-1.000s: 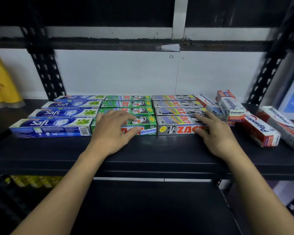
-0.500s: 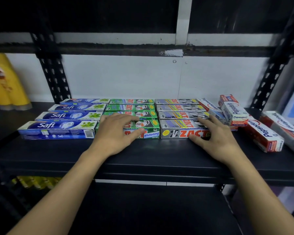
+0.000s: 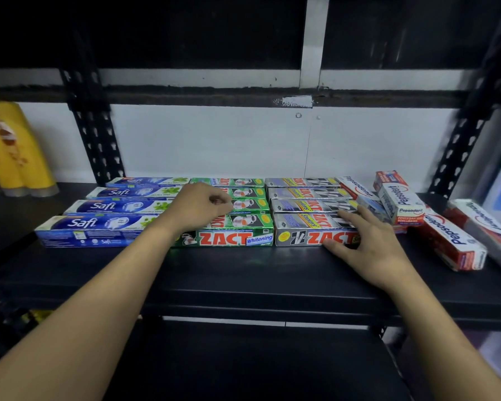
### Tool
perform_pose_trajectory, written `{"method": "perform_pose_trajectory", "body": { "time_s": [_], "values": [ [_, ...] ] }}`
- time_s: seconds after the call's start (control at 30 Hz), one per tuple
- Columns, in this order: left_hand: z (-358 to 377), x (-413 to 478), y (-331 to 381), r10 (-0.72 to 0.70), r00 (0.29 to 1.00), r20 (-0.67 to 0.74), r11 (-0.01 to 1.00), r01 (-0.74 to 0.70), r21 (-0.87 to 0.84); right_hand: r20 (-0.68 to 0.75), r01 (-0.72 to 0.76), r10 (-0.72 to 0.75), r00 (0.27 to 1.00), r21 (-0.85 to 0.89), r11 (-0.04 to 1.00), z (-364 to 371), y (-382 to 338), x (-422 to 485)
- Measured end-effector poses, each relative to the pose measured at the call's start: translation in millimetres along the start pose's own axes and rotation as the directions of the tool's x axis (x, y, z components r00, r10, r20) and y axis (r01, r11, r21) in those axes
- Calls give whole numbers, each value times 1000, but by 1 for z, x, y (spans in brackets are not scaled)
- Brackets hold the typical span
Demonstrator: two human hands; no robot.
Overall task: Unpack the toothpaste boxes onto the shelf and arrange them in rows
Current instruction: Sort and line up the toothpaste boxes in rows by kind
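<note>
Both hands: left hand [image 3: 198, 206] fingers curled on green boxes [image 3: 237, 224]; right hand [image 3: 370, 247] fingers spread on silver box [image 3: 304, 237].

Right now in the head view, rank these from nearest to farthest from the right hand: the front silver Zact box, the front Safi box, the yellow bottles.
1. Front silver Zact box: under the right hand, touching its fingers.
2. Front Safi box: left end of the front row, beyond the green Zact box.
3. Yellow bottles: far left, at the shelf's back.
</note>
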State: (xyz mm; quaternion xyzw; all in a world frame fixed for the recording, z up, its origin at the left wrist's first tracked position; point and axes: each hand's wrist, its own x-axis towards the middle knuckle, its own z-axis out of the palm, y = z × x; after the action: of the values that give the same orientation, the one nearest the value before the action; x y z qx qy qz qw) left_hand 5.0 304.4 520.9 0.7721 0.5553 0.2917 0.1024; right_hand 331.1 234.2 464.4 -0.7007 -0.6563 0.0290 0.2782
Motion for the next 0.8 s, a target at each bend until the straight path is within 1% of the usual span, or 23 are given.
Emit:
{"method": "perform_pose_trajectory", "body": {
  "time_s": [0.2, 0.47, 0.8],
  "values": [
    [-3, 8, -4, -72, 994, 78, 995, 77, -70, 7, -10, 10, 1000, -5, 1000, -2, -2, -1],
    [-5, 13, -12, -135, 983, 124, 953, 163, -255, 24, -25, 25, 999, 0, 1000, -6, -8, -4],
    [-7, 17, -17, -178, 968, 179, 918, 228, -323, 13, -20, 19, 1000, 13, 1000, -6, -7, -5]
  ]
}}
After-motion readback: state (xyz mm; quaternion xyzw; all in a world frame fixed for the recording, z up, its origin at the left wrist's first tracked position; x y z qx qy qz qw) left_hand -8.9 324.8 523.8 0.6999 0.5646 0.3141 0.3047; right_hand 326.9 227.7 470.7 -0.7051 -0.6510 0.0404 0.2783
